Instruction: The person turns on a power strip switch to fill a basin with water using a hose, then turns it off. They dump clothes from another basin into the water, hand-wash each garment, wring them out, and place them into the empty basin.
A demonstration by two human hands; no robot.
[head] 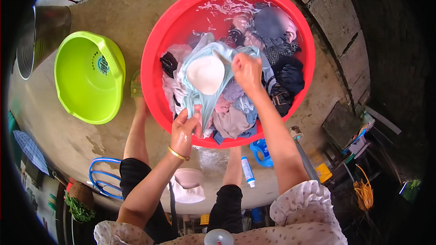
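A large red plastic tub [155,30] holds water and a heap of mixed laundry [235,122]. Over the heap, a light blue garment [199,102] with a white molded cup [205,75] is spread between my two hands. My left hand [184,129], below a gold bangle, pinches its lower edge near the tub's front rim. At its upper right part, my right hand [247,71] is closed on the fabric. Dark garments [289,78] lie to the right of the heap, and a round blurred patch covers something at the upper right.
Left of the tub stands a lime green basin [88,85], with a metal bucket [51,34] beyond it. A blue jug [262,153] and a white-and-blue bottle [248,172] are by the near rim. A blue hose [102,177] lies lower left; concrete slabs [335,20] edge the right side.
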